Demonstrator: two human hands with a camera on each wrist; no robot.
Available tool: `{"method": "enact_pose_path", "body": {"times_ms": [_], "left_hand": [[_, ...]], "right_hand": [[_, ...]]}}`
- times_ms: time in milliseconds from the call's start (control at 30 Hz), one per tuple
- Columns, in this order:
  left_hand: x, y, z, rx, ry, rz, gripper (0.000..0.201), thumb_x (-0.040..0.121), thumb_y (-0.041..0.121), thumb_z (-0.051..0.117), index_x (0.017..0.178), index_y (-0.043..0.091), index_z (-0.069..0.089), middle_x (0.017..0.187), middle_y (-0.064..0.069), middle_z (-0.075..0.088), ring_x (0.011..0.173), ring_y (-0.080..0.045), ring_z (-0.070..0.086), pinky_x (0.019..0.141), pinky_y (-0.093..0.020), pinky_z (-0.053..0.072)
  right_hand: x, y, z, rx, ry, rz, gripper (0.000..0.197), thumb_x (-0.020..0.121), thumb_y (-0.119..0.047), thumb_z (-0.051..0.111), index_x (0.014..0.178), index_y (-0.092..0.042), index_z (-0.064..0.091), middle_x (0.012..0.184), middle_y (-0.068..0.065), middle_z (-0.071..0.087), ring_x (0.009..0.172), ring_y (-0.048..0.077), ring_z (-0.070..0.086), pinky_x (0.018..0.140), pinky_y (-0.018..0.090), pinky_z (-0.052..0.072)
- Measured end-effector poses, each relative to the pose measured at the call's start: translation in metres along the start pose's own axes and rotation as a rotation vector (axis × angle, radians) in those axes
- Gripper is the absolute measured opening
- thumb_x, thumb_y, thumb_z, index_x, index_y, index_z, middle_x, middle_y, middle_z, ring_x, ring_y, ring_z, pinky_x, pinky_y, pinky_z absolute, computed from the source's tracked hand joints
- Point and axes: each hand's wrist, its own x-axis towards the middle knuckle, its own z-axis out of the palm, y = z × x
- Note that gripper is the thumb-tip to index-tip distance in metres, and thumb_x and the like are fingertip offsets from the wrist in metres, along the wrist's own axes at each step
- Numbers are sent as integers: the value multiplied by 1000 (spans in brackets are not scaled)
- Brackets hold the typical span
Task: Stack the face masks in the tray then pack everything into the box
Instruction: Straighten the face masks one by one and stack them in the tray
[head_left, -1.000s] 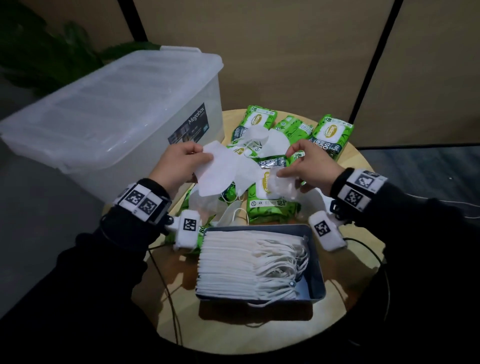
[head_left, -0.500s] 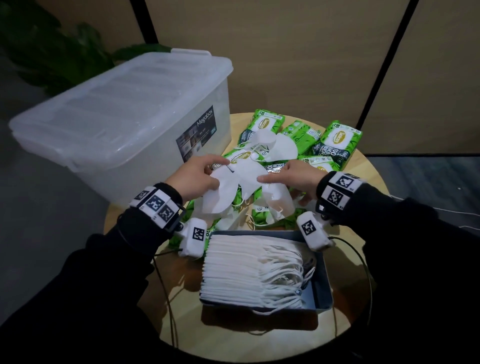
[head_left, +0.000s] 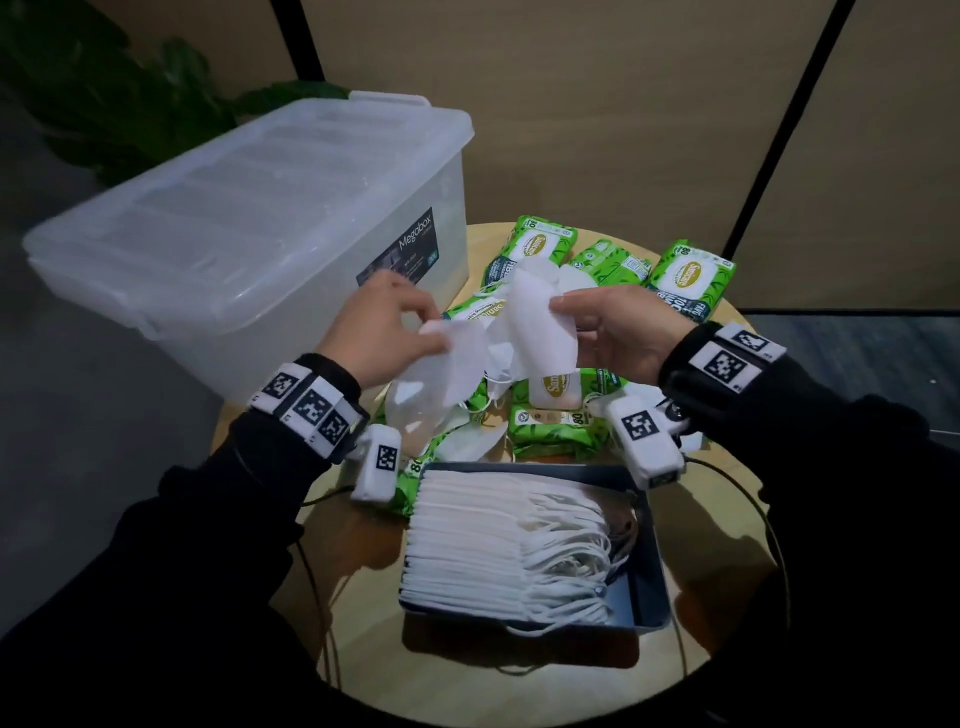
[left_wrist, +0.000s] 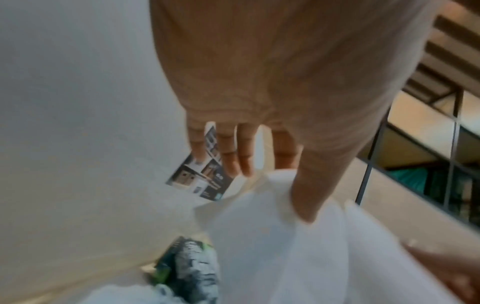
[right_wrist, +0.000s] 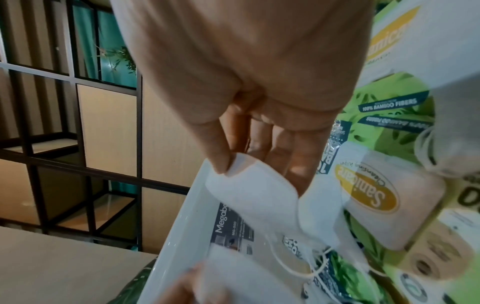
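Note:
Both hands hold white face masks above the table, just behind the tray. My left hand (head_left: 395, 332) pinches one folded mask (head_left: 447, 364) between thumb and fingers; the left wrist view shows the thumb pressed on the mask (left_wrist: 298, 242). My right hand (head_left: 597, 322) pinches a second mask (head_left: 540, 322) by its top edge, the same mask (right_wrist: 254, 191) appearing in the right wrist view. The two masks overlap and their ear loops tangle between the hands. A dark grey tray (head_left: 649, 571) in front of me holds a neat stack of masks (head_left: 483, 551). The lidded clear box (head_left: 249, 239) stands at the left.
Several green wet-wipe packs (head_left: 691, 275) lie on the round wooden table (head_left: 363, 623) behind and under the hands, with loose masks (head_left: 472, 441) among them. A plant (head_left: 104, 104) stands behind the box. Cables trail off the table's edges.
Both hands have risen and moved away from me with their masks. The right hand now holds its mask higher, by its top edge, close to the left hand's mask.

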Motion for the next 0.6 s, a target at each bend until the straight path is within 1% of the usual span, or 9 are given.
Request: {"method": "enact_pose_path", "body": {"times_ms": [67,100,167,200,300,367,467,533,600], "left_hand": [[-1,12,-6,-431,121,49,19,76,32,86,79,22,70,104,2,69,94,-12,62,88,-32,46],[-2,19,-8,-671,127,35,16,77,26,84,77,20,69,95,1,71,87,-12,64,85,-30,49],[-6,27,-6,-986,54,-11,12,79,16,78,77,16,67,84,-1,70,79,-15,64,80,-29,54],[-8,31,-3,-1038,13,-34,10,81,15,77,78,14,67,83,-3,69,79,-18,63,79,-31,53],[-12,34,14,-944,-9,-94,10,84,14,79,79,14,70,85,-11,67,83,-25,58,75,-38,45],[-12,33,21,-925,-32,-142,11,86,10,79,81,13,70,84,-8,69,81,-24,61,74,-37,47],[-11,33,21,-901,-33,-158,13,88,7,77,80,13,69,80,-4,70,77,-22,61,70,-34,47],[-8,33,18,-882,85,-156,14,89,7,76,80,15,68,80,-3,69,77,-21,60,70,-35,47],[-6,35,11,-878,341,-95,14,88,11,76,82,21,68,81,3,68,77,-15,60,71,-32,48]], "right_hand": [[0,3,3,19,43,-8,6,99,-9,63,100,-7,68,92,10,73,78,23,68,74,37,60],[0,4,5,29,53,-8,5,99,-9,62,98,-8,67,90,9,73,73,20,68,68,34,60],[-1,7,10,37,42,-1,6,100,-9,61,97,-9,66,87,8,71,66,17,67,58,29,58],[-2,8,12,41,23,6,7,100,-10,59,97,-10,66,85,7,71,63,16,66,55,28,56],[-8,10,22,104,-54,22,11,99,-9,59,107,-8,67,77,3,68,61,15,65,51,26,56],[-11,10,27,164,-61,17,26,97,-10,61,121,-3,68,82,4,69,68,18,67,59,30,61],[-15,10,29,206,-56,8,28,98,-12,62,123,-2,68,87,5,71,77,22,69,66,35,63],[-15,10,28,185,-19,7,22,98,-10,60,117,-3,69,86,6,69,71,21,67,61,33,62],[-16,11,26,155,29,22,12,98,-7,58,106,-5,67,80,6,66,61,19,65,54,29,58]]}}
